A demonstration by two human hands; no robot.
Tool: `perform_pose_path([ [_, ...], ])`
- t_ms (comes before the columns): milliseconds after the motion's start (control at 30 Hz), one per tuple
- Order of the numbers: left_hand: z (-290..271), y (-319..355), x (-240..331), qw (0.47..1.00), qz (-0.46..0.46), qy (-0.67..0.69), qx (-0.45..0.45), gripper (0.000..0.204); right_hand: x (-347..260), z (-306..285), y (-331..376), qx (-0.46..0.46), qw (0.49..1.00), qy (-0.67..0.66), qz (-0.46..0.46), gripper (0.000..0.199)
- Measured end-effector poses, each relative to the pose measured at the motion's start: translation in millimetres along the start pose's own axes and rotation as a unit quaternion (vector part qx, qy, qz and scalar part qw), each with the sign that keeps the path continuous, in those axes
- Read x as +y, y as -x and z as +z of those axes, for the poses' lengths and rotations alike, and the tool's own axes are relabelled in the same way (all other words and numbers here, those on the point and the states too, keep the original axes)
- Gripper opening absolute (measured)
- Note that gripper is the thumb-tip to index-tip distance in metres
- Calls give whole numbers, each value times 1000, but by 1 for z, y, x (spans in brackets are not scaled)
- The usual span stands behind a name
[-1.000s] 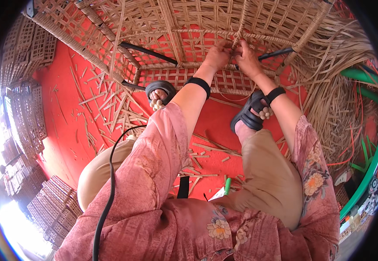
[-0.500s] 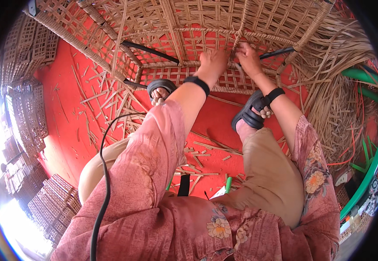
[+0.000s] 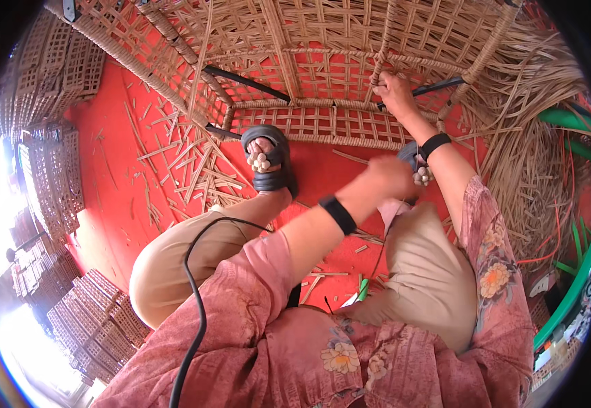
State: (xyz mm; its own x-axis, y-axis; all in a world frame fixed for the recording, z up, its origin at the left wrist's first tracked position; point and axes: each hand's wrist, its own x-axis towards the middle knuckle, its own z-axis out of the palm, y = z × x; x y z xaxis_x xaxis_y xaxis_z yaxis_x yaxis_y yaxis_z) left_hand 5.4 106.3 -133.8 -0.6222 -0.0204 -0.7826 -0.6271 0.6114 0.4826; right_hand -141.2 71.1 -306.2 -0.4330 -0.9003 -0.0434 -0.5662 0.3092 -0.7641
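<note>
A woven wicker frame (image 3: 339, 129), with posts and rails wrapped in cane strip, spans the far side. My right hand (image 3: 397, 94) is closed at a wrapped upright post (image 3: 385, 41), near where it meets the lower rail. Its fingertips press against the post, but what they pinch is too small to make out. My left hand (image 3: 396, 175) is away from the frame, over the right foot and trouser leg. Motion smears its fingers, so its grip does not show.
Cut strip ends (image 3: 193, 160) litter the red floor covering (image 3: 115, 197). Long loose cane strips (image 3: 520, 156) lie heaped at the right, near green tubing (image 3: 561, 117). Stacked woven panels (image 3: 98, 316) stand at the left. A black cable (image 3: 200, 299) runs over my left sleeve.
My left hand has left the post and swung back toward my right knee. The right hand stays at the post. My view has shifted slightly and the left foot shows more fully.
</note>
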Motion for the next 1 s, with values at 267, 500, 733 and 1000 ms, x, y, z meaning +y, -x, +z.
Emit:
perform_pose_path([
  [267,-37,-113,-111,840,-16,231,491,41,-24,0,2,-26,992,-110,48,24],
  [500,-45,-143,-120,805,17,359,472,35,-9,9,2,-33,968,-200,148,19],
  [733,-48,-135,-115,815,27,308,490,24,-28,3,18,93,987,91,92,19],
  [1000,-48,-131,-116,815,38,313,487,33,-36,11,12,105,988,10,112,18],
])
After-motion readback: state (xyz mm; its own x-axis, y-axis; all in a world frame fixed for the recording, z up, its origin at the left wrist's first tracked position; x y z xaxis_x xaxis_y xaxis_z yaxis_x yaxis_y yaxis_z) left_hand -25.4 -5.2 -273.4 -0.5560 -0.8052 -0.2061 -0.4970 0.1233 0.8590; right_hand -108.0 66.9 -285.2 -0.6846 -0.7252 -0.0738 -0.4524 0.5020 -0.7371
